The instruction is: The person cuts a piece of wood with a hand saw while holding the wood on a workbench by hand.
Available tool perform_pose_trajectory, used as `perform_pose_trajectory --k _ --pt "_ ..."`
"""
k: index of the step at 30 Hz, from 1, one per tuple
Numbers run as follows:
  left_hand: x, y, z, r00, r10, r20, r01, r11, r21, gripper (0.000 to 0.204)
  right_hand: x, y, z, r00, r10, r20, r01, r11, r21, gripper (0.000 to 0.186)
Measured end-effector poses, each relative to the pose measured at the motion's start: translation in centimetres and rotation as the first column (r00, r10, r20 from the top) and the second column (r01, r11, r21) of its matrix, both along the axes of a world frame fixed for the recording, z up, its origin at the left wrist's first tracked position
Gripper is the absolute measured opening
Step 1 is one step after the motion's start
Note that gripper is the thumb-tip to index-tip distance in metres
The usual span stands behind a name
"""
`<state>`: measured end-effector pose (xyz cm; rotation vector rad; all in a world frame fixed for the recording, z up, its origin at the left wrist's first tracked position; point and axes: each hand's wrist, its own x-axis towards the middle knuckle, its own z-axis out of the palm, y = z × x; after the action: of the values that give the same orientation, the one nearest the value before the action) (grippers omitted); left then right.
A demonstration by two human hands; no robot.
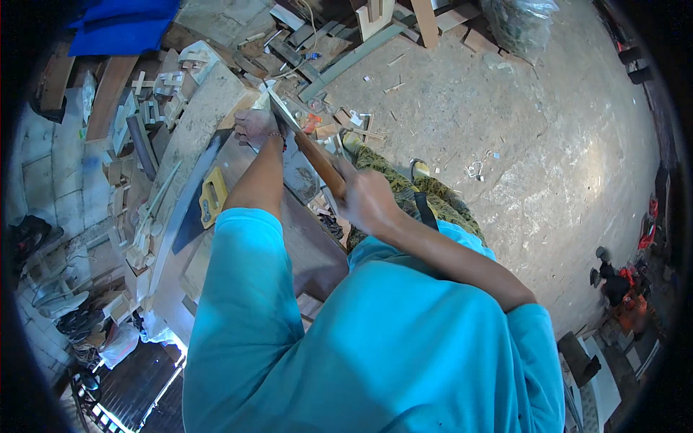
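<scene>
My right hand (pixel 367 200) is wrapped round the wooden handle of a long-bladed hand tool (pixel 317 160). Its narrow, pale metal blade runs up and left past my left wrist; whether it is a saw or a big knife I cannot tell. At the bench's far end my left hand (pixel 257 127) is closed, fingers curled, right beside the blade tip; what lies under it is hidden. A handsaw with a yellow handle (pixel 213 196) rests on the workbench (pixel 206 108), left of my left forearm.
Wood offcuts (pixel 170 90) crowd the bench's left side, near a blue sheet (pixel 123 27). Scrap boards (pixel 354 61) and a clear plastic sack (pixel 520 25) stand at the back. Chips litter the concrete floor (pixel 548 159) to the right.
</scene>
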<state>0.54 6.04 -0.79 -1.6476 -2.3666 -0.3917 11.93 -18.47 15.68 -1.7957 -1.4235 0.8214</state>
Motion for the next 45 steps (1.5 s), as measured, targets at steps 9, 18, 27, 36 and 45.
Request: perform_pose_trajectory --k 9,18,27,36,45 --pt "-0.2 -0.4 0.5 0.999 0.050 0.001 -0.050 0.997 -0.058 0.016 0.5 -2.7 -0.1 0.997 -0.045 -0.056 0.043 0.999 -0.021 0.036" --pt "0.2 -0.8 1.3 0.999 0.006 0.034 -0.003 0.997 -0.071 0.019 -0.2 1.0 -1.1 0.999 -0.038 -0.007 0.037 0.994 -0.104 0.039" --pt "0.6 0.0 0.3 0.999 0.004 -0.042 -0.007 0.997 -0.076 0.018 -0.6 -1.2 0.1 0.999 0.008 0.051 -0.006 1.000 -0.027 0.041" --pt "0.0 -0.2 0.4 0.999 0.032 -0.034 -0.033 0.999 -0.013 0.016 1.1 -5.2 0.9 0.997 -0.048 -0.062 0.049 0.999 0.019 0.040" --pt "0.8 0.0 0.4 0.997 0.059 -0.046 -0.061 0.998 -0.032 0.015 1.1 -3.9 -0.3 1.000 -0.027 -0.005 0.027 0.999 0.024 0.046"
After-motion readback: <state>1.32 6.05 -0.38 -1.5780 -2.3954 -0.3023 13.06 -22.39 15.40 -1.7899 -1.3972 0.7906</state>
